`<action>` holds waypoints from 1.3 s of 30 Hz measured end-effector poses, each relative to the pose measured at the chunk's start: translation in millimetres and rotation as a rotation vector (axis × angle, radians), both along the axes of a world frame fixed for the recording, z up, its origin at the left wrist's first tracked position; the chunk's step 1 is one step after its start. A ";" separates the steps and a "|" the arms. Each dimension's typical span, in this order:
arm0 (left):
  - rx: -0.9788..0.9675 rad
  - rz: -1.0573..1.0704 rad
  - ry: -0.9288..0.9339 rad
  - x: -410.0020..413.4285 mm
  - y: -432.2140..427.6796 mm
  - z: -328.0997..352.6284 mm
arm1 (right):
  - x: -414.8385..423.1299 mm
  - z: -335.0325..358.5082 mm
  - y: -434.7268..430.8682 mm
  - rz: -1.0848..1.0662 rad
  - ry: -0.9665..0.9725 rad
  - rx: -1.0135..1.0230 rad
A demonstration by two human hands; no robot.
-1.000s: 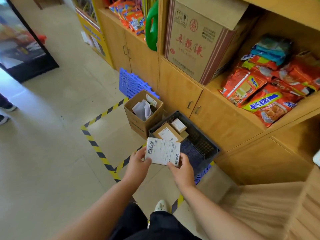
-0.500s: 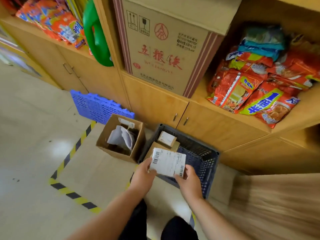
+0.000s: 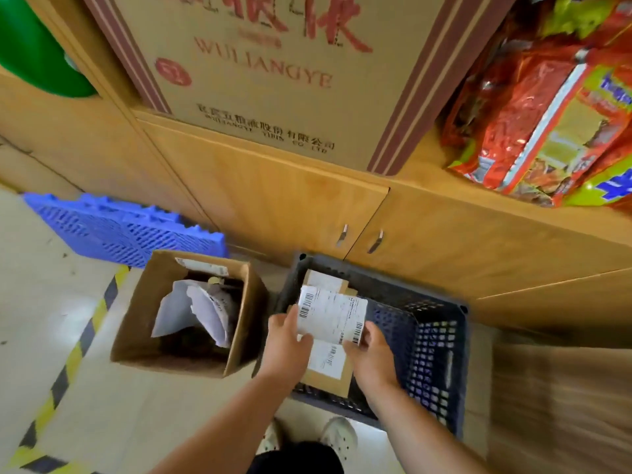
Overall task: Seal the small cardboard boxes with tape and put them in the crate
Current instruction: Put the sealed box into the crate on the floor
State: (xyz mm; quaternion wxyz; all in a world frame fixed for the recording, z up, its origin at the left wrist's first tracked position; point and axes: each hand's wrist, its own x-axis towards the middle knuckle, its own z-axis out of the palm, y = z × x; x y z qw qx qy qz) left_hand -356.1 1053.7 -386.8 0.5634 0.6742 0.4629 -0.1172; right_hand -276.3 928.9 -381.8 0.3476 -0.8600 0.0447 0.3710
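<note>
Head view: the small box (image 3: 331,316) is held over the near-left part of the crate (image 3: 434,340), above another box (image 3: 326,369) lying inside; the left hand (image 3: 285,340) and right hand (image 3: 371,350) each pinch one short end; it looks light and stiff, so it is best held by those ends; the label faces up, and the long axis runs left to right.

We find the crate (image 3: 441,340) open from above. Its left half is blocked: stacked boxes (image 3: 328,381) lie there, and the left hand (image 3: 285,347) and right hand (image 3: 371,354) hold a box (image 3: 333,316) just over them. The right half stands free down to the mesh. A carton (image 3: 136,336) stands just left of the crate; the cabinet (image 3: 273,200) rises close behind.
</note>
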 end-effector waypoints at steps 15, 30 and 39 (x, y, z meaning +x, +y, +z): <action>0.210 -0.150 -0.043 80.5 34.0 -153.9 | 70.6 -170.0 49.6 -0.029 0.011 0.064; 0.202 -0.113 -0.135 73.1 -6.0 -140.9 | 62.1 -169.2 18.1 -0.248 -0.080 0.142; 0.108 -0.480 -0.111 114.6 -74.6 -157.8 | 90.9 -184.4 -73.5 -0.481 -0.265 -0.043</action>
